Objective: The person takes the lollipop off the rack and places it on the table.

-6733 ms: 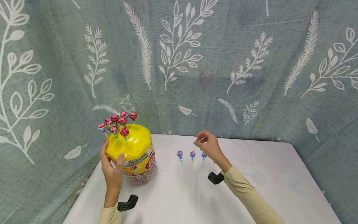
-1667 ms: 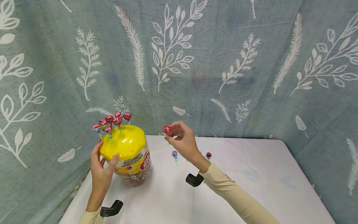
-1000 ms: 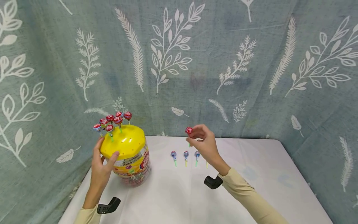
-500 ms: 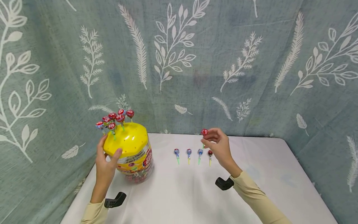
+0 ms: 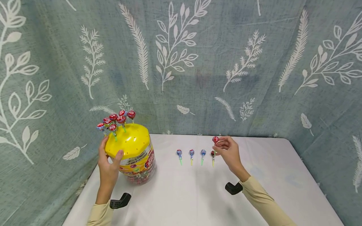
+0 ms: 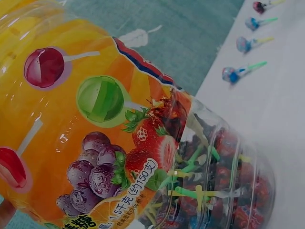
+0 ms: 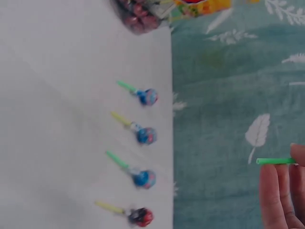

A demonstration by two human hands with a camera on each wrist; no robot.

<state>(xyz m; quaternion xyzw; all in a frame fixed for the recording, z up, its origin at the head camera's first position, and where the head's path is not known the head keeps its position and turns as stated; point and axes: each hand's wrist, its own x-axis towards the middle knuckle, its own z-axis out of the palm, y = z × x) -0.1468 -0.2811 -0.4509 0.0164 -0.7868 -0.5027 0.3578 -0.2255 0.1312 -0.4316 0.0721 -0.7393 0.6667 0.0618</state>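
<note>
My left hand (image 5: 108,169) grips the upper side of a clear plastic candy jar (image 5: 138,171), its thumb on the yellow lid (image 5: 134,141). Several wrapped lollipops (image 5: 113,117) stand upright in holes of that lid. Between thumb and fingers, my right hand (image 5: 230,155) pinches a red-wrapped lollipop (image 5: 215,139) by its green stick (image 7: 275,161), candy end up. It overlaps the dark red lollipop (image 5: 213,154) at the right end of a row on the table. In the right wrist view, only the held stick and fingertips show.
Three blue-wrapped lollipops (image 5: 191,153) lie in line left of the dark red one, sticks toward me. The white-covered table (image 5: 181,194) meets a grey-green leaf-patterned curtain (image 5: 198,78) at the back. More candy (image 6: 238,176) fills the jar's lower part.
Earlier my right hand was empty; a lollipop from the lid's front has since been pulled out. My right hand has carried it rightward from the jar, then lower. The left hand keeps its grip.
</note>
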